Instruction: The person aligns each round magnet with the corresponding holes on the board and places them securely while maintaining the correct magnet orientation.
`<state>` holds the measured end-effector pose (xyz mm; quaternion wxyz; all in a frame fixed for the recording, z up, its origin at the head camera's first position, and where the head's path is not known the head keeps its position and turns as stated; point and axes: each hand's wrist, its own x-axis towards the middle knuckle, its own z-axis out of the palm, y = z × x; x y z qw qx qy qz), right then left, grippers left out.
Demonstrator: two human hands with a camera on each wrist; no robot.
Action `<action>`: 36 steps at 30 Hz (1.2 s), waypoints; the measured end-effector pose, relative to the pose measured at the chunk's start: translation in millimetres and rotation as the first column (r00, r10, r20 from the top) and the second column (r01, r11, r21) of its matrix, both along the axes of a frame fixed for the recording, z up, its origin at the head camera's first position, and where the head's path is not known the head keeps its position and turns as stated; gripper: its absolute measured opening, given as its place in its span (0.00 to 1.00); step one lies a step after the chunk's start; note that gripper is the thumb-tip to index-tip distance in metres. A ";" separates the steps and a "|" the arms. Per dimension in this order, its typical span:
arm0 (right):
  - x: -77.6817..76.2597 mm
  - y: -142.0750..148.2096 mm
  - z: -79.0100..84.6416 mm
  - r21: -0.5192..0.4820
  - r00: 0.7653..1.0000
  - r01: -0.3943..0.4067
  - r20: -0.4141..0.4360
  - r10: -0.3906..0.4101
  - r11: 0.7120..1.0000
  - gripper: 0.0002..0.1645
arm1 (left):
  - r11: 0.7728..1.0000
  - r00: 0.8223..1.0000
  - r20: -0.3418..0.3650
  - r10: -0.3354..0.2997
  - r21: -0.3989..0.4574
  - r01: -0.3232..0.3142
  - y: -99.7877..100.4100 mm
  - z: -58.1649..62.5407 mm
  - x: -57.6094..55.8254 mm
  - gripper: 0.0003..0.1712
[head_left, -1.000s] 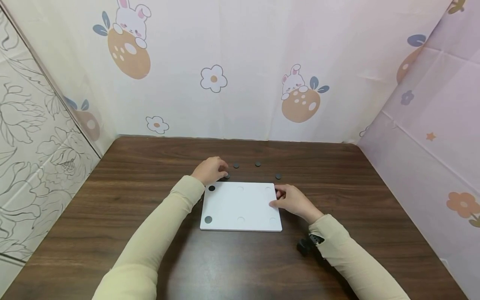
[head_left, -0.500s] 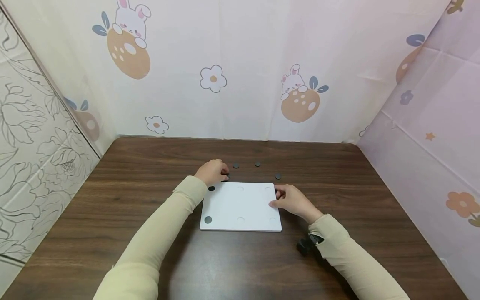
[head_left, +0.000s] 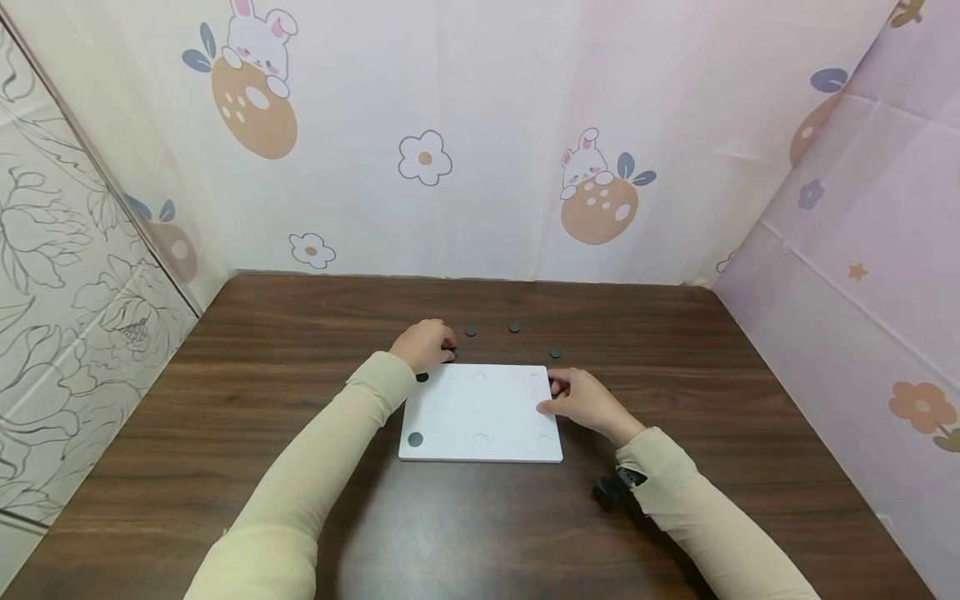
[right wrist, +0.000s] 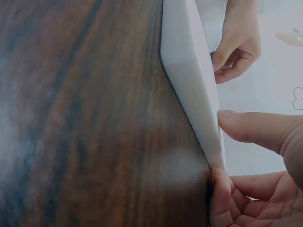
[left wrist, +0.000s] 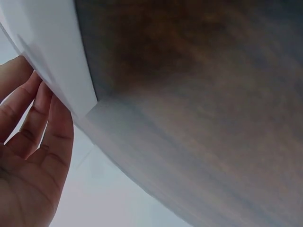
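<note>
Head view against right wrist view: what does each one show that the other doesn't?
Only the head view shows the dark discs, some loose behind the white board and two at its left corners, plus its faint round recesses.

Only the right wrist view shows the board's right side wall close up, a fingertip of the right hand against it.

Both show the board, wooden table, patterned backdrop, right hand and left hand.

Left hand [head_left: 424, 344] and right hand [head_left: 590, 403] reach forward, fingers [right wrist: 258, 185] bent.
</note>
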<state>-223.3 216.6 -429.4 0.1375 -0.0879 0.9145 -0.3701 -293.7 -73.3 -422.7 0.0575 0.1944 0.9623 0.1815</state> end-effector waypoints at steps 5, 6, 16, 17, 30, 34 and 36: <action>-0.1 -0.4 0.2 0.004 1.000 -0.001 -0.006 0.001 1.000 0.33 | 1.000 1.000 0.021 0.012 0.021 -0.013 0.4 0.1 -1.0 0.10; -0.2 -0.5 0.2 0.006 1.000 -0.001 -0.006 0.001 1.000 0.33 | 1.000 1.000 0.026 0.013 0.026 -0.014 0.4 0.4 -0.9 0.10; -0.2 -1.4 1.9 0.004 1.000 0.005 0.002 -0.005 1.000 0.35 | 0.999 0.999 0.038 0.022 0.041 -0.024 -1.7 1.2 -0.3 0.09; -0.1 -1.4 2.1 0.005 1.000 0.006 0.002 -0.006 1.000 0.35 | 0.999 0.999 0.040 0.022 0.042 -0.024 -2.0 0.9 -0.7 0.09; 0.0 -1.5 1.8 0.015 1.000 0.007 0.001 -0.007 1.000 0.36 | 0.998 0.998 0.056 0.002 0.064 -0.005 -1.7 8.3 4.5 0.08; -0.1 -1.5 1.8 0.019 1.000 0.012 0.005 -0.012 1.000 0.37 | 0.997 0.999 0.044 -0.020 0.069 0.017 -0.4 12.2 7.2 0.08; 0.0 -1.4 1.6 0.022 1.000 0.012 0.003 -0.012 1.000 0.38 | 0.997 0.999 0.040 -0.026 0.072 0.023 -0.1 13.4 8.3 0.08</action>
